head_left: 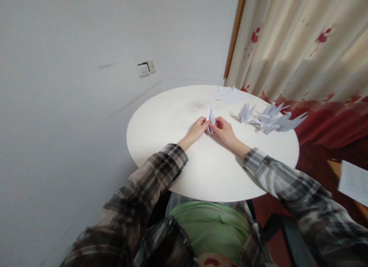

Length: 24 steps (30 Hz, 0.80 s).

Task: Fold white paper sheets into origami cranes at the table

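A small piece of folded white paper [211, 115] stands upright above the middle of the round white table [161, 117]. My left hand [198, 128] pinches its left side between thumb and fingers. From the right, my right hand [225, 130] grips the other side, its thumb pressed against the lower part and its fingers curled. The two thumbs nearly meet at the front of the paper. Some fingertips are hidden behind it. Nearest to my right hand sits a finished-looking white folded paper figure [245, 113] with pointed tips.
Several more pointed paper figures [273, 119] cluster at the table's right edge. White paper sheets [227, 94] lie at the far side. A wall with a socket [143, 70] rises on the left; a curtain [287, 60] hangs at the right. A printed sheet [355, 181] lies lower right.
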{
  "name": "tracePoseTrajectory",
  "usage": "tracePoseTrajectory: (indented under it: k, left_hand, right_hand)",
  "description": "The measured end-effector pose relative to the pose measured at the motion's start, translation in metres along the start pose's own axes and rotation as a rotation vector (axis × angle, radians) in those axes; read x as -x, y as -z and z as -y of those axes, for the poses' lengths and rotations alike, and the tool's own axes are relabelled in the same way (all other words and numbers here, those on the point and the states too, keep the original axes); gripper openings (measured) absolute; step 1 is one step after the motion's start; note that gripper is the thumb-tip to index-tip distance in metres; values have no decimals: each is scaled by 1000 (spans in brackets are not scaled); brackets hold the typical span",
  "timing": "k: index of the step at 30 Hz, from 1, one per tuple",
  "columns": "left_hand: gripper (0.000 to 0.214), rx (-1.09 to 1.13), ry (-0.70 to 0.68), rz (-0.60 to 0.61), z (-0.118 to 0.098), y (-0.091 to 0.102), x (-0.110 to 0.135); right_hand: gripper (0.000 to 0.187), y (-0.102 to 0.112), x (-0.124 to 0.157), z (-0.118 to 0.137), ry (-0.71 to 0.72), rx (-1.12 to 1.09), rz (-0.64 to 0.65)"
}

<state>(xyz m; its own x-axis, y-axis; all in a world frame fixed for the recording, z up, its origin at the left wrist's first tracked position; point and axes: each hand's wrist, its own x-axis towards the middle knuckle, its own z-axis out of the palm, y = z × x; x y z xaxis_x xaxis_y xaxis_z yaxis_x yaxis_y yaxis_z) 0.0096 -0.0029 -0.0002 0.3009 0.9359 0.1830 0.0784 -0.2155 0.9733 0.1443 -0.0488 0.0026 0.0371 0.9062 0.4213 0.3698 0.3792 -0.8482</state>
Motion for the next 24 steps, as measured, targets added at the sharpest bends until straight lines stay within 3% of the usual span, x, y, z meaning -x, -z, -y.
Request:
tracePoseTrajectory:
  k: [12, 24]
  left_hand:
    - [16, -56, -34, -8, 7, 1, -3]
    - [15, 4, 4, -7, -1, 0, 1]
  right_hand:
    - [28, 1, 0, 1, -16, 1, 6]
    - [29, 1, 1, 0, -5, 2, 12]
